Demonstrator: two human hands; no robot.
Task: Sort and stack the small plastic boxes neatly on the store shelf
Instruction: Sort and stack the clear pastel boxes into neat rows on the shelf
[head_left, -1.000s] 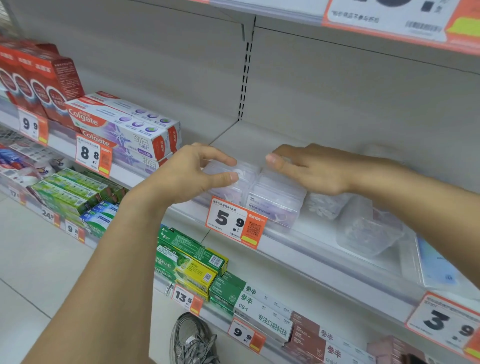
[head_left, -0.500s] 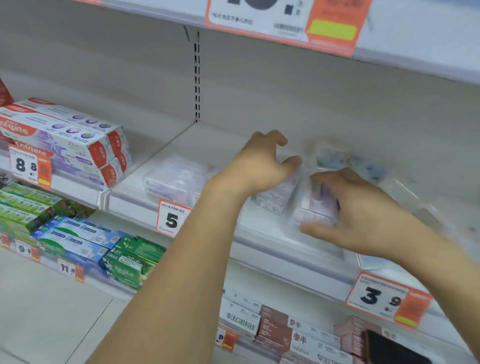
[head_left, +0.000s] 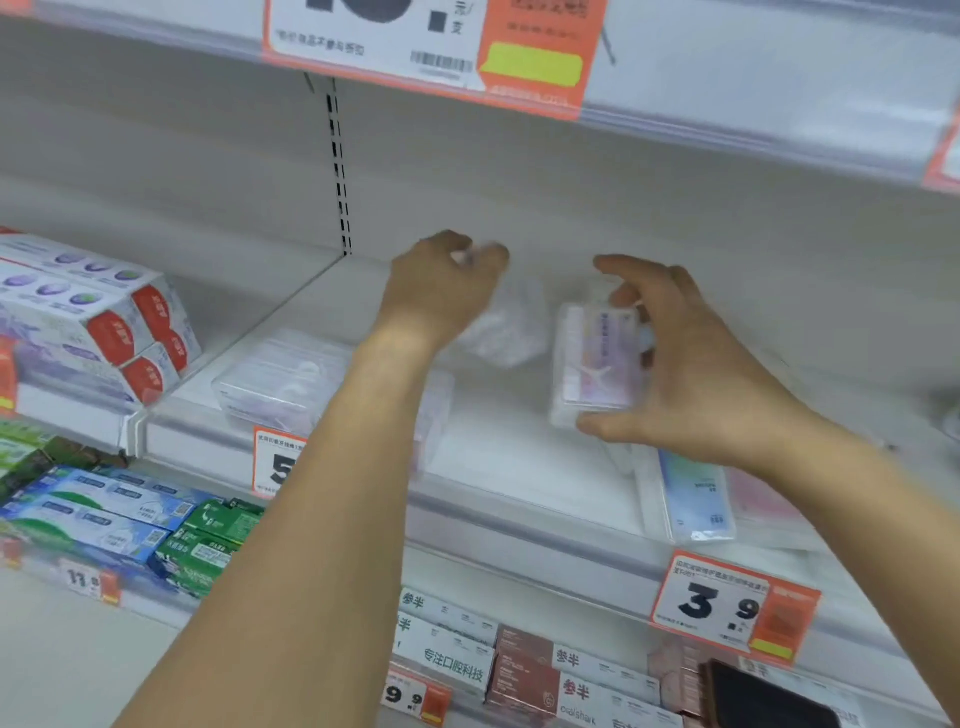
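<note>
My right hand (head_left: 691, 374) grips a small clear plastic box (head_left: 595, 358) with a purple label, held upright above the white shelf (head_left: 509, 467). My left hand (head_left: 441, 291) reaches over a second clear box (head_left: 511, 325), blurred, with fingers curled on its top edge. A stack of clear boxes (head_left: 280, 379) lies at the shelf's front left, partly behind my left forearm.
Toothpaste cartons (head_left: 88, 322) fill the bay to the left. A flat pack with a blue card (head_left: 696, 499) lies at the front right. Price tags (head_left: 732, 608) hang on the shelf rail. The shelf above sits close overhead. Lower shelves hold more cartons.
Both hands moved right from the stacked boxes to the loose ones further along the shelf. The right hand has lifted one box upright; the left hand has closed on another.
</note>
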